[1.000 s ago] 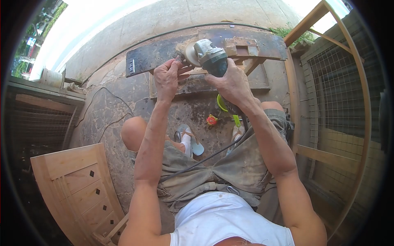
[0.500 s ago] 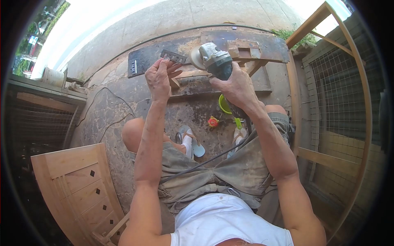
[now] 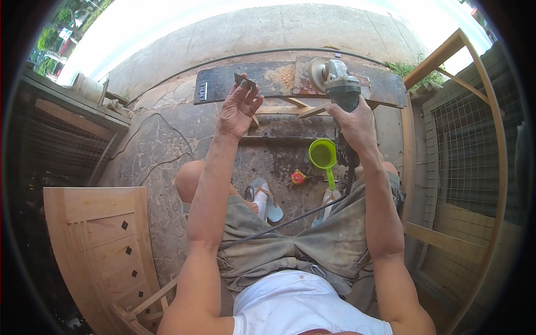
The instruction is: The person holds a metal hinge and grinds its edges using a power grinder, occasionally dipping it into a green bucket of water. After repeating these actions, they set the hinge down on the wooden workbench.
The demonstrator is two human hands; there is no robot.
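Pinched in the fingers of my left hand [image 3: 234, 118] is a dark slotted metal blade [image 3: 245, 82], raised over the left part of a low dark bench [image 3: 220, 89]. My right hand [image 3: 357, 125] grips the body of an angle grinder [image 3: 343, 88]. Its pale round disc [image 3: 318, 74] faces left, over the right part of the bench and apart from the blade. A cord [image 3: 285, 224] runs across my lap.
Wood shavings [image 3: 283, 76] lie on the bench. Between my feet are a green dipper [image 3: 322, 154] and a red-yellow tape measure [image 3: 298, 177]. A wooden panel with dark diamonds [image 3: 106, 234] leans at left. A wooden frame [image 3: 410, 145] stands at right.
The blade has moved away from the grinder's disc and is turned more end-on. My right hand has carried the grinder to the right. The view has shifted, showing more of the dipper.
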